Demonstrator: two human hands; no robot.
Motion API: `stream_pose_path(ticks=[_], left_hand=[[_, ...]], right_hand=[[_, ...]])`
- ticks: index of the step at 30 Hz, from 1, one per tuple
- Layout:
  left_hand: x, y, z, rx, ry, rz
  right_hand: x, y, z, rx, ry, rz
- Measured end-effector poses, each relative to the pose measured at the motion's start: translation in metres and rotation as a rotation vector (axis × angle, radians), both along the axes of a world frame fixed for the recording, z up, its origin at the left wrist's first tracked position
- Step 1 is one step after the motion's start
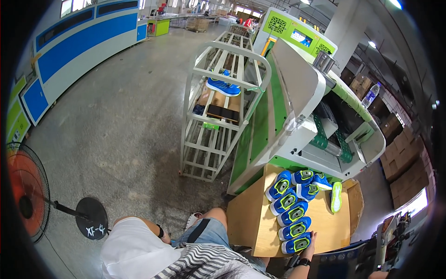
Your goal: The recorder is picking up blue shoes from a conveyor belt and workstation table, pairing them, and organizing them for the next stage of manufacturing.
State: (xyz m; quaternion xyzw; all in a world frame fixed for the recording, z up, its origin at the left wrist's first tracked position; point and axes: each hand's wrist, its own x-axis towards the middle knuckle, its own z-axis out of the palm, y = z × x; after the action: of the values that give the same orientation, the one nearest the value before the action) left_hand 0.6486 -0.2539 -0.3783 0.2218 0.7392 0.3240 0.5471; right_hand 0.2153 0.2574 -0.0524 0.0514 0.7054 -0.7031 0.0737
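Observation:
My right hand (pixel 310 247) curves round the right end of the nearest blue sneaker (pixel 296 243), a dark watch on its wrist. That shoe closes the front of a slanting row of blue sneakers (pixel 295 214) with lime-edged openings, standing on a wooden tabletop (pixel 320 228). At the row's far end another blue sneaker (pixel 320 181) stands beside a lime and white sole (pixel 336 197). My left hand (pixel 166 238) is low by my lap, beyond a black wristband; its fingers are too hidden to make out.
A grey rack trolley (pixel 204 149) stands ahead, with a blue shoe (pixel 223 86) on a shelf. Beyond the table is a green and white conveyor machine (pixel 278 116), a plastic bottle (pixel 370 96) on top. A fan (pixel 28 195) with a round base is left; cartons (pixel 404 158) stack at right.

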Motion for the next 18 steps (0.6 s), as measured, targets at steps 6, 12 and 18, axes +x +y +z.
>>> stream_pose_path(ticks=[6, 12, 18], left_hand=[[-0.018, 0.021, 0.065, -0.066, -0.083, -0.017], [0.001, 0.034, -0.042, 0.163, 0.213, -0.587], [0.025, 0.039, -0.031, 0.094, 0.195, -0.456]], right_hand=[[-0.01, 0.013, -0.026, -0.208, -0.006, -0.023], [-0.006, 0.013, -0.013, -0.164, 0.004, 0.003], [0.001, -0.009, -0.002, -0.177, -0.081, -0.011]])
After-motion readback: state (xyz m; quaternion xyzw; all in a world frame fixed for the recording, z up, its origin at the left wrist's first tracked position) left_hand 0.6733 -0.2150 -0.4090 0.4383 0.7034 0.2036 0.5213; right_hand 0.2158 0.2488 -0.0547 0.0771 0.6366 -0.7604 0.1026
